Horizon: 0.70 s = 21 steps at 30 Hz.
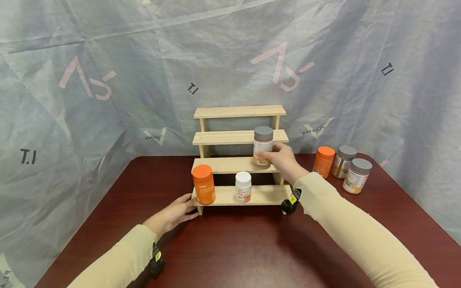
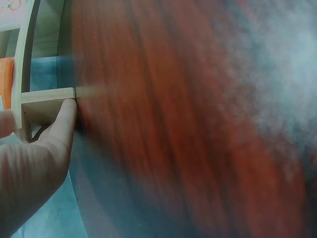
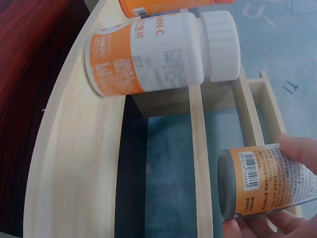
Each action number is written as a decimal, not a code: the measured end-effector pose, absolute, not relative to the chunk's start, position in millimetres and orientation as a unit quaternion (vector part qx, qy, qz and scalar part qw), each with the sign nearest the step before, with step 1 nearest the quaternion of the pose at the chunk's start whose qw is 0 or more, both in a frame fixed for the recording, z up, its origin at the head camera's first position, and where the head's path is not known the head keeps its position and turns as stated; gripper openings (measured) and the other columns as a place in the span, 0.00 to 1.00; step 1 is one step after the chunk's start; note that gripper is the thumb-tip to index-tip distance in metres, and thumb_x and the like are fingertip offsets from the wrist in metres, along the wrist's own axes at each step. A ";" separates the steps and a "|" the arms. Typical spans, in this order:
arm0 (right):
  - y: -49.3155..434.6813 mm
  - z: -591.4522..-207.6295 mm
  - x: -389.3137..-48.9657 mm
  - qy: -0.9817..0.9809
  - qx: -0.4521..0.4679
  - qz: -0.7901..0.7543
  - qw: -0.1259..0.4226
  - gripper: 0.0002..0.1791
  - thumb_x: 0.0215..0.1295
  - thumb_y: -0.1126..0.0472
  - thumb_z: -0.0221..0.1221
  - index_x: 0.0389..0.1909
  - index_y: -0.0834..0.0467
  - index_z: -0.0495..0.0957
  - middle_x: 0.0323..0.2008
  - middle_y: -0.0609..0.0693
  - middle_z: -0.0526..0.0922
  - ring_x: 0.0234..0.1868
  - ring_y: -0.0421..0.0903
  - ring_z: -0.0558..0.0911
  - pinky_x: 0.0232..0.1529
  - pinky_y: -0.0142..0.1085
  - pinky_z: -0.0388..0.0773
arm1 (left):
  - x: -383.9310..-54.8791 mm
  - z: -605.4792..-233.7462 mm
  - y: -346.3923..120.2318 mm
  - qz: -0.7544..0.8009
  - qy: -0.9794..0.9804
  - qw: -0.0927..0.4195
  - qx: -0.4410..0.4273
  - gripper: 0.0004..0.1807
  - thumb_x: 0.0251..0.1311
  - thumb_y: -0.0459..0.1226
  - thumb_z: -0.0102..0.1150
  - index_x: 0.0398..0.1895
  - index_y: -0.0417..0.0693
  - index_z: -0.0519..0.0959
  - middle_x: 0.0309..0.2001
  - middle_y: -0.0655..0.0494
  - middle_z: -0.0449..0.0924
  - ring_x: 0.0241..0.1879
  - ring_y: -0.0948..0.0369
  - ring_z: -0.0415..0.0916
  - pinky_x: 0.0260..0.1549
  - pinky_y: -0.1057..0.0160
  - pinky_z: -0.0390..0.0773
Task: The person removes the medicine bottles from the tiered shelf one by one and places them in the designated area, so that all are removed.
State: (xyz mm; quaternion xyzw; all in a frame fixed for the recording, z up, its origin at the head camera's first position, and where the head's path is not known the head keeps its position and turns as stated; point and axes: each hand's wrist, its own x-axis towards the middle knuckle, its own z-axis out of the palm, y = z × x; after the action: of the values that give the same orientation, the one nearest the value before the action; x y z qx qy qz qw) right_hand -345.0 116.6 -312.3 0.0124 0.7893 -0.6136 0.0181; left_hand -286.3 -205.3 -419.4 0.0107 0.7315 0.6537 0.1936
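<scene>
My curled right hand (image 1: 284, 157) grips a grey-lidded jar (image 1: 263, 145), upright to its left, while my left hand (image 1: 177, 212) pinches the rack (image 1: 227, 165).

The left arm (image 1: 111, 259) and the right arm (image 1: 348, 225) stretch forward and inward, the right reaching farther. The left hand (image 1: 174, 213) points inward in a grip, one digit (image 2: 63, 124) extended nearly straight, another set apart from it. The right hand (image 1: 284, 158) also grips, its thumb (image 3: 298, 149) opposite the fingers (image 3: 255, 226).
</scene>
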 end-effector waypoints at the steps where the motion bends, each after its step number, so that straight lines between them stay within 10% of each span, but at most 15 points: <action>1: 118.0 -312.9 -344.9 0.788 0.013 -0.615 0.017 0.33 0.61 0.53 0.66 0.65 0.58 0.68 0.64 0.55 0.71 0.64 0.51 0.70 0.67 0.46 0.69 | -286.5 -419.7 -205.4 0.653 0.732 0.194 0.011 0.28 0.77 0.37 0.34 0.75 0.37 0.46 0.73 0.34 0.51 0.73 0.40 0.52 0.67 0.45 0.67; 21: 139.7 -320.4 -344.4 0.797 0.034 -0.603 -0.006 0.37 0.60 0.51 0.66 0.68 0.59 0.65 0.66 0.57 0.69 0.66 0.53 0.68 0.69 0.48 0.65 | -285.2 -419.1 -205.1 0.653 0.732 0.192 0.009 0.28 0.77 0.37 0.35 0.75 0.37 0.47 0.73 0.34 0.52 0.72 0.40 0.53 0.66 0.46 0.68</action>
State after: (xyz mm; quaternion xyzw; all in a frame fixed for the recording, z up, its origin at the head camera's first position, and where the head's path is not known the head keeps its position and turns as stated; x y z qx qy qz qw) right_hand -344.4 139.7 -320.4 0.0341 0.7970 -0.6030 -0.0063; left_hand -285.2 -205.1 -419.1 0.0092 0.7321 0.6535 0.1923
